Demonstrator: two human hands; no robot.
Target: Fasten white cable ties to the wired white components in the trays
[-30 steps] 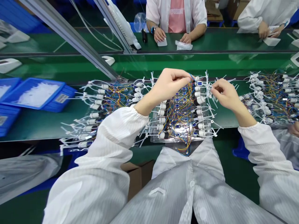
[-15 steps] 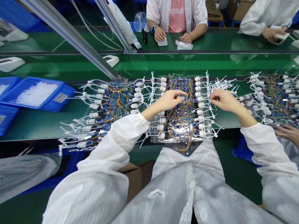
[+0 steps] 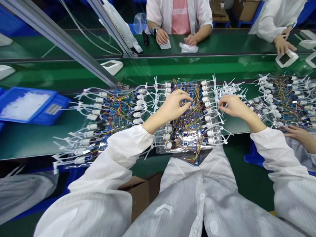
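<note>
In front of me lies a tray-like clear plastic pack (image 3: 163,149) with rows of white-capped parts (image 3: 204,93), coloured wires (image 3: 187,121) and small blue pieces. White cable ties (image 3: 155,95) stick out along both its sides. Above the left part of the wires is my left hand (image 3: 174,104), its thumb and forefinger apart. My right hand (image 3: 232,104) is at the pack's right edge, fingertips pinched together among the cable tie ends. What those fingertips hold, if anything, is too small to make out.
A similar wired pack (image 3: 116,112) lies on the left and another (image 3: 288,98) on the right. A blue bin (image 3: 46,115) holds white pieces. A slanting metal post (image 3: 74,47) stands at the left. Opposite, two co-workers handle white items; a co-worker's hand (image 3: 300,135) is at right.
The view has shifted slightly, moving the bench things left. My left thumb and forefinger stay apart; my right fingertips are lower and closer together. The far right co-worker's hands have moved a white device.
</note>
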